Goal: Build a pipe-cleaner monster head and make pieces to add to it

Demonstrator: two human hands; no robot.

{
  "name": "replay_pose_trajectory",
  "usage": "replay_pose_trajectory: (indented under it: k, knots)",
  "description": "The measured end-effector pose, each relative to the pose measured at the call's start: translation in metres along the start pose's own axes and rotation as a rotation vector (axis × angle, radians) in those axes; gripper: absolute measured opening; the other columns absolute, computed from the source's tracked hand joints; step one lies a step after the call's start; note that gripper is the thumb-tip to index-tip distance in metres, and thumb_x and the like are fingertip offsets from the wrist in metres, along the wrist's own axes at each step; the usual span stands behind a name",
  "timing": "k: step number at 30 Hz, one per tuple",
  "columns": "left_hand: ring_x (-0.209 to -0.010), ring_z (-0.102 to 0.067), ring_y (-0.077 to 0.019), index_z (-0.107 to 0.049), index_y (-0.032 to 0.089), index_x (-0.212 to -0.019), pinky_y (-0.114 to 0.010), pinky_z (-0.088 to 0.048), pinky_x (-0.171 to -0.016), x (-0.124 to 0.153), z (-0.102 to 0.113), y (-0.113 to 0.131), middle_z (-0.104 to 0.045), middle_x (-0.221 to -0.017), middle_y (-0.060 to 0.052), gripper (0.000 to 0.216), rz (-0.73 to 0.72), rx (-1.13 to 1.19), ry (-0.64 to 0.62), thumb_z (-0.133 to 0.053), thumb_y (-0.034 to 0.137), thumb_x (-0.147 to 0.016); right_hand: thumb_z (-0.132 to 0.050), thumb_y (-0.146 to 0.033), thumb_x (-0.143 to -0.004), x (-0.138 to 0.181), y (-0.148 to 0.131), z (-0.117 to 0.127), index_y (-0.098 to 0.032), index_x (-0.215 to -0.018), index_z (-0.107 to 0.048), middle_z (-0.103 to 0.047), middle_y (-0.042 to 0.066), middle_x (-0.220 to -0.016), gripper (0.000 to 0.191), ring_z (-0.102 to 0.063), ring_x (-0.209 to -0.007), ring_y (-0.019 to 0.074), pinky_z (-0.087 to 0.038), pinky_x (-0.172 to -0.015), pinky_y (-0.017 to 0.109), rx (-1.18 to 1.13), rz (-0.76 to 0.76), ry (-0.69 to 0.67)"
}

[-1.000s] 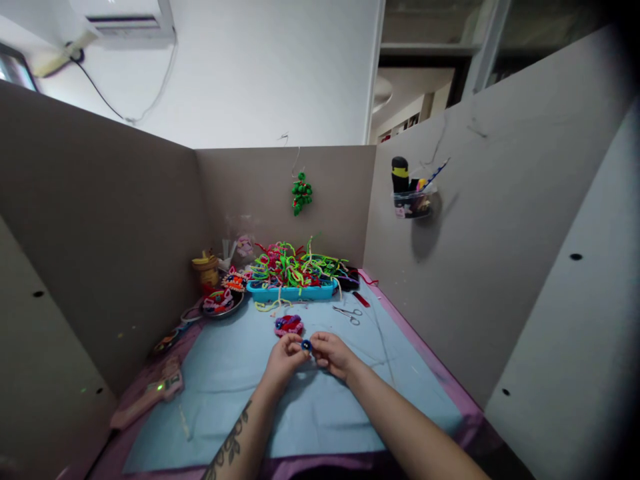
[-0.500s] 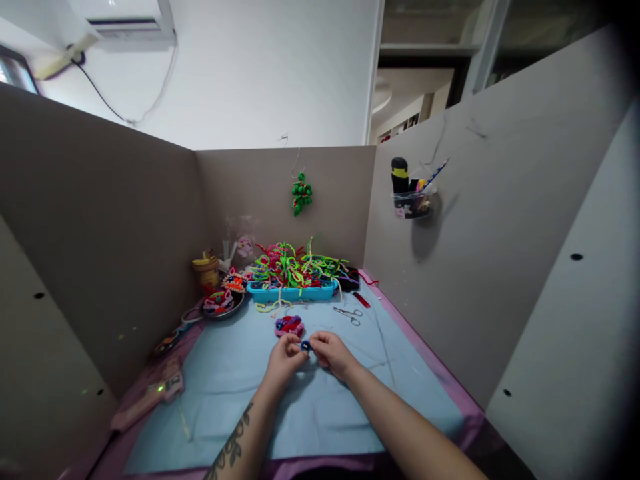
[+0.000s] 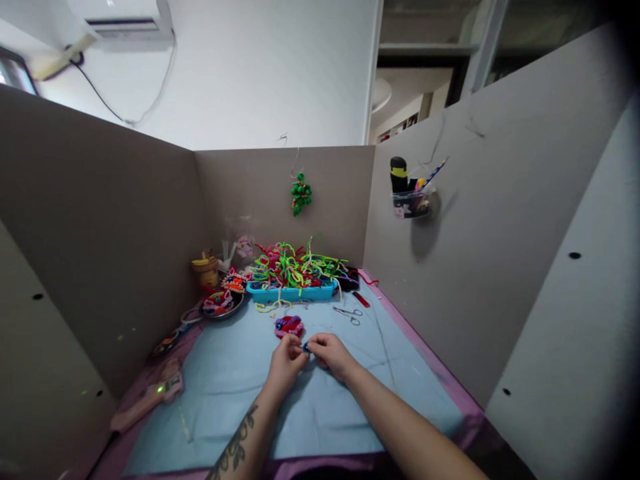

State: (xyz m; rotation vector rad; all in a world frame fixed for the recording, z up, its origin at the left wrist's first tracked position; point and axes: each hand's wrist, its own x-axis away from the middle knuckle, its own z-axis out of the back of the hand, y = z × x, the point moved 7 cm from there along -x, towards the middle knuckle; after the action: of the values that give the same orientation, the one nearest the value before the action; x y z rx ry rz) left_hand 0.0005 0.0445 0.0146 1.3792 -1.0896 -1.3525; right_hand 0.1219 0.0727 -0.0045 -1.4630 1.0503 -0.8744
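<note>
A: What has just changed?

B: The left hand and the right hand sit almost where they were a second ago, fingertips closed on a small, rounded, dark-blue piece held between them. It showed a dark face with a pale dot then; now it looks narrower, and the right fingers cover more of it.

A: Meaning what for the work?

B: I'd say the piece is being turned or adjusted; neither hand lets go. Its material is too small to tell.

A: And around that?

B: A white wall rises beyond grey panels, which enclose a light-blue, cloth-covered surface. At its back stands a bright-blue rectangular tray heaped with fuzzy, many-coloured stems. A pink tool with a green light lies at the near left.

A: Smaller things?

B: A round metal dish left of the tray, a fuzzy red, purple and pink piece just beyond the hands, and silver scissors off to the right.
</note>
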Motion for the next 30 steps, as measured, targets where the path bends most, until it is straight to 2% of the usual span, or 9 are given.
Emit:
replay_pose_trajectory:
  k: [10,16,20,24,30]
  knots:
    - [-0.045,-0.048,-0.0095,-0.051,0.021,-0.071,-0.02,-0.031,-0.048,-0.002,0.004,-0.005,-0.055,-0.049,0.008,0.026,0.003,-0.009,0.058,-0.071,0.014,-0.057,-0.078,-0.04,-0.06,-0.001,-0.005,0.006,-0.015,-0.059,-0.064,-0.044,-0.007,-0.043,0.029,-0.03,-0.039,0.0051,-0.018,-0.041,0.022,0.076,0.053,0.087]
    - [-0.042,-0.048,-0.0089,-0.046,0.022,-0.07,-0.02,-0.031,-0.047,-0.005,0.008,-0.007,-0.059,-0.048,0.007,0.029,0.048,0.047,0.076,-0.073,0.021,-0.058,-0.071,-0.051,-0.066,0.0,-0.004,0.007,-0.016,-0.079,-0.067,-0.04,-0.01,-0.042,0.038,-0.027,-0.035,0.0051,-0.015,-0.038,0.021,0.038,0.018,0.081]
    - [-0.045,-0.052,-0.0094,-0.046,0.021,-0.072,-0.02,-0.035,-0.05,-0.006,0.011,-0.007,-0.063,-0.051,0.006,0.03,0.069,0.09,0.08,-0.073,0.025,-0.059,-0.075,-0.048,-0.06,-0.002,-0.002,0.008,-0.017,-0.069,-0.06,-0.04,-0.011,-0.044,0.036,-0.027,-0.035,0.0042,-0.016,-0.036,0.02,0.016,0.017,0.098]
    - [-0.047,-0.054,-0.0096,-0.047,0.021,-0.073,-0.021,-0.037,-0.05,-0.004,0.01,-0.007,-0.063,-0.051,0.006,0.033,0.082,0.112,0.072,-0.076,0.026,-0.057,-0.075,-0.048,-0.059,-0.002,-0.001,0.007,-0.018,-0.065,-0.057,-0.04,-0.01,-0.042,0.035,-0.026,-0.035,0.0042,-0.015,-0.036,0.021,0.013,0.011,0.096]
    - [-0.042,-0.048,-0.0074,-0.048,0.021,-0.07,-0.018,-0.031,-0.047,-0.004,0.006,-0.005,-0.059,-0.048,0.008,0.035,0.09,0.118,0.046,-0.078,0.024,-0.054,-0.076,-0.042,-0.06,-0.001,-0.001,0.008,-0.017,-0.061,-0.06,-0.041,-0.009,-0.042,0.031,-0.027,-0.037,0.005,-0.015,-0.04,0.022,0.04,0.022,0.115]
